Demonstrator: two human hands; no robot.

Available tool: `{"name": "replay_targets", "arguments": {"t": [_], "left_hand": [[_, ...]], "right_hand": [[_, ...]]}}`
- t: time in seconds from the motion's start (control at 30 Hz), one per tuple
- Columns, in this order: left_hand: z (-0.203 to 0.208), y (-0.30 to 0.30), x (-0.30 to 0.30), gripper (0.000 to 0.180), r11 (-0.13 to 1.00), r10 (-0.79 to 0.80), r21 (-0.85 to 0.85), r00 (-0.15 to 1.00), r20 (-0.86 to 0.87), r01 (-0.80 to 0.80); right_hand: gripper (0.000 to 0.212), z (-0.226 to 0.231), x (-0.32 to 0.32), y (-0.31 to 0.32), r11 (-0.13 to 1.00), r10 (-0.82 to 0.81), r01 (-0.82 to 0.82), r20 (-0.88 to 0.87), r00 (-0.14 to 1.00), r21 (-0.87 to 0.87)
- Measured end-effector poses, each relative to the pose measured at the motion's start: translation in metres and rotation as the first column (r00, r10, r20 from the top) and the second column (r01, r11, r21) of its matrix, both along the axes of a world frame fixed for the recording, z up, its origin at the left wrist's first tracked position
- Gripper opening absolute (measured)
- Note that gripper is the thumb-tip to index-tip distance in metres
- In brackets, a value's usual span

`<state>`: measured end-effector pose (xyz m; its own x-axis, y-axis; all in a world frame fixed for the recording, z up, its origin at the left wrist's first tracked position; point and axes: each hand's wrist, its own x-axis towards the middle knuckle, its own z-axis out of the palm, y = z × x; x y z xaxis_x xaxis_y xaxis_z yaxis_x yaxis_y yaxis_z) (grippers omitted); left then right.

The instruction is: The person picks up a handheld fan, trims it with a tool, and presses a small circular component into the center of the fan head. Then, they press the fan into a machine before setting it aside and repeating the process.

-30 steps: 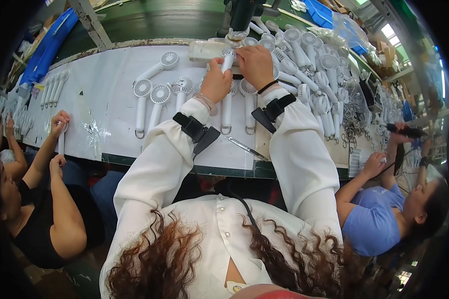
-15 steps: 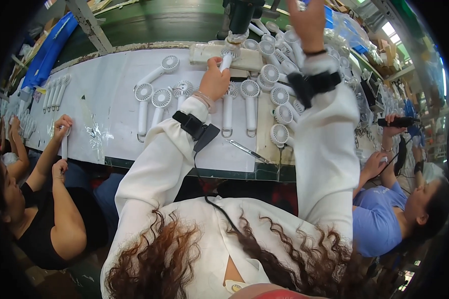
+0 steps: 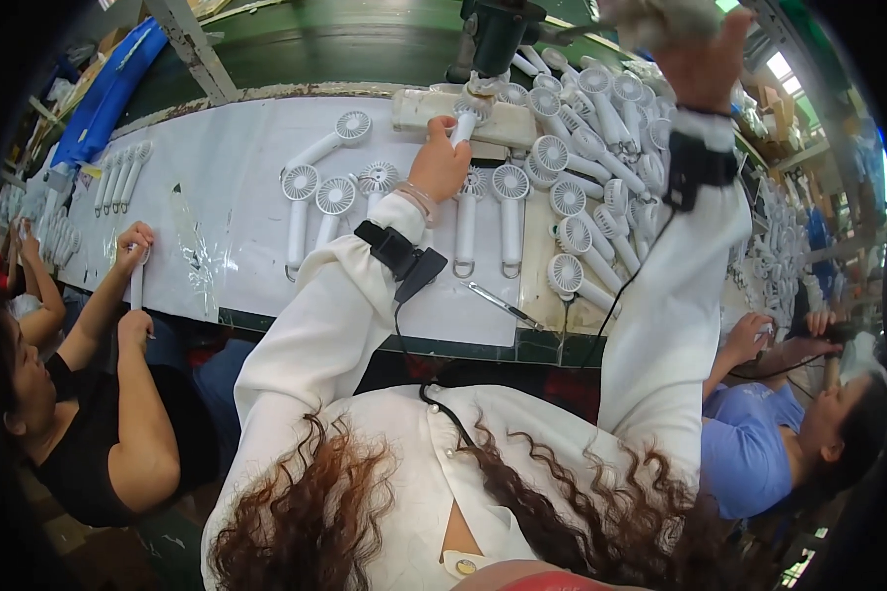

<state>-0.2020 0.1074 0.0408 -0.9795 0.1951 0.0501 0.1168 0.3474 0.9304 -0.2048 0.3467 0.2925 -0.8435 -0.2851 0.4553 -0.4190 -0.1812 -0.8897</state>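
From where I stand, the person's left hand is curled snugly about the handle of a white handheld fan, thumb and fingers pinching it; the fan's round head sits right under the wrapped, whitish tip of a dark green press, over a pale block; whatever marking that handle may carry is too small for me to read. The right hand is up high beside the press, thumb standing out, smeared by blur; I cannot tell how far its fingers are spread or whether they grip anything. Both wrists wear a black strapped device, the left one plain to see, the right one softer; any lettering on either is beyond my eye. Below the left hand, more white fans lie on a white sheet, several with a metal loop at the handle's end; a slender silver tool lies slantwise near them; to the right spreads a heap of fans. Further off, a co-worker in black holds a white handle on the left; another, in a blue shirt, sits on the right.
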Motion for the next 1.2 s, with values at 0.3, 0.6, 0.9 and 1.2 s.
{"name": "replay_targets", "arguments": {"t": [0.3, 0.6, 0.9, 1.2], "left_hand": [[-0.004, 0.003, -0.002, 0.047, 1.0, -0.017, 0.008, 0.998, 0.061, 0.016], [-0.01, 0.011, -0.008, 0.047, 0.998, 0.003, 0.057, 0.997, 0.071, -0.007], [0.0, 0.009, -0.01, 0.042, 0.994, 0.042, 0.093, 0.985, 0.166, -0.058], [0.008, 0.016, 0.01, 0.04, 0.997, -0.001, 0.082, 0.989, 0.146, -0.011]], "right_hand": [[0.053, -0.044, 0.091, -0.034, 0.371, 0.208, 0.126, -0.214, 0.954, 0.92], [0.027, -0.169, 0.09, -0.046, 0.037, 0.064, 0.552, -0.553, 0.831, 0.833], [0.026, -0.08, 0.095, -0.024, 0.489, -0.038, 0.194, -0.201, 0.979, 0.851], [0.029, 0.053, 0.05, -0.026, 0.849, -0.285, 0.294, -0.089, 0.954, 0.439]]}}
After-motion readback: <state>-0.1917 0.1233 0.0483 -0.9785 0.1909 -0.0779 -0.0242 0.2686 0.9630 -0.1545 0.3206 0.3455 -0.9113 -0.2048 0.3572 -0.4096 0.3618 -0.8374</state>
